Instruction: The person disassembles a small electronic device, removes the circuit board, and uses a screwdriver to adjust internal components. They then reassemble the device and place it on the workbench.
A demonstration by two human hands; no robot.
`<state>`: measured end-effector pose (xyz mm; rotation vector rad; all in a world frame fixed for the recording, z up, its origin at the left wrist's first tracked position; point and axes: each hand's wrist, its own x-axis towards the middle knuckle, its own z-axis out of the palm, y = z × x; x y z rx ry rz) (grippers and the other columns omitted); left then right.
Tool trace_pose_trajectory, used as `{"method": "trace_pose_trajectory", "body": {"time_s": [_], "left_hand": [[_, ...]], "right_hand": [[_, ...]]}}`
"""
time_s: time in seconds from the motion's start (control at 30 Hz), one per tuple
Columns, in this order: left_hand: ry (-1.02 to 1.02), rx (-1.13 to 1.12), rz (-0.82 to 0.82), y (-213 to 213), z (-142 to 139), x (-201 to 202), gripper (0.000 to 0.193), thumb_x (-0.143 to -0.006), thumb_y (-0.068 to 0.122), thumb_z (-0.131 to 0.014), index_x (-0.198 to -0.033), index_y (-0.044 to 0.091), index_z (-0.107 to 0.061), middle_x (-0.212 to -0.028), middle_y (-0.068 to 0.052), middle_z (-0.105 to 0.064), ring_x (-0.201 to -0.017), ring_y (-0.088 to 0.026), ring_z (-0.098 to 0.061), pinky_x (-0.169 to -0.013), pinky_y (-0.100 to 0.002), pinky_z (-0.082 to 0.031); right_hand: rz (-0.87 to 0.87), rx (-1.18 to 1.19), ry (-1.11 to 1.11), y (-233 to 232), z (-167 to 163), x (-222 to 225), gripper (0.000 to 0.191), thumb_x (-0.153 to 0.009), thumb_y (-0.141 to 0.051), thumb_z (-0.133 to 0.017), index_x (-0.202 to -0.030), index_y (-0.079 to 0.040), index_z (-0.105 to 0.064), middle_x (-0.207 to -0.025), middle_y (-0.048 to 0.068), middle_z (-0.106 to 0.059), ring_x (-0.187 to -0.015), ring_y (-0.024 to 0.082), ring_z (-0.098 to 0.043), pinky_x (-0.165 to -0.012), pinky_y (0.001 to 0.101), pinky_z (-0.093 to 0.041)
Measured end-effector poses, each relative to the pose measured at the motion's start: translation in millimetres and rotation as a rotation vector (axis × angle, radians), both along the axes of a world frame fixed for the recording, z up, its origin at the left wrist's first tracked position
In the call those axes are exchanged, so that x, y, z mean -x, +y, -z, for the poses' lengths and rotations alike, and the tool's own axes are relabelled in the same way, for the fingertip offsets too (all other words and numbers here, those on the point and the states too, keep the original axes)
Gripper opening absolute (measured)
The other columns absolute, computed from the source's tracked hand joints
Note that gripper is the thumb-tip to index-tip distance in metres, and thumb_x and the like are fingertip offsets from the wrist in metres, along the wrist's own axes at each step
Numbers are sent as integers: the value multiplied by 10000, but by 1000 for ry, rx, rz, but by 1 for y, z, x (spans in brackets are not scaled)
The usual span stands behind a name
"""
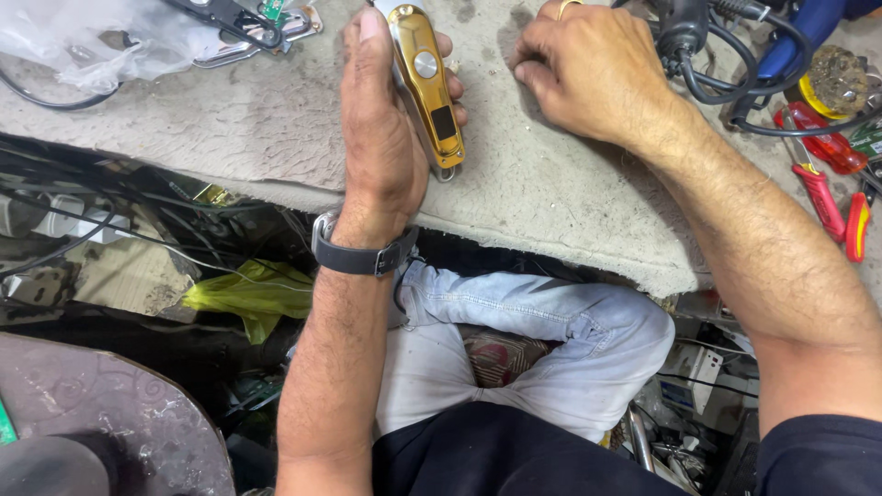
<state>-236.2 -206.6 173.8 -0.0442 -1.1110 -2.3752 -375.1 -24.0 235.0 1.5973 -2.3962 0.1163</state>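
My left hand is wrapped around a gold hair trimmer, which lies lengthwise on the worn grey work surface; a dark watch sits on that wrist. My right hand rests to the right of the trimmer with its fingers curled down against the surface. A ring is on one finger. Whether it pinches anything small is hidden under the fingers.
Red-handled screwdrivers and pliers lie at the right edge, beside black cables and a blue tool. A clear plastic bag and metal parts lie at the top left. Below the bench edge are tangled wires, a yellow bag and my knees.
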Motion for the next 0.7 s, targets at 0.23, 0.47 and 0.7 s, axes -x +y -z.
{"method": "trace_pose_trajectory", "body": {"time_s": [0.23,0.47,0.7], "left_hand": [[-48,36,39,1,-6,0,506,-1110,555,-404,-1294,92,-492,-1126,-104,-626,-926,-171,-669,-749,-353,-630],[-34,134,85,3,-6,4,632,-1120,608,-360,-1346,34,-499,-1038,-116,-636,-915,-165,-656,-738,-324,-602],[-18,91,107,4,2,4,882,-1010,731,-296,-1475,4,-479,-1196,-142,-646,-922,-171,-646,-734,-323,-613]], "right_hand": [[105,169,-456,-2,-29,-14,98,-1071,-126,-659,-1070,-29,-671,-886,75,-649,-788,207,-615,-708,356,-483],[-340,243,-401,-17,-55,-45,45,-1057,5,-638,-1096,22,-624,-974,106,-627,-856,187,-623,-779,333,-500],[-243,135,-389,-7,-45,-33,82,-1105,-77,-651,-1102,3,-632,-893,93,-614,-820,216,-616,-737,350,-481]]}}
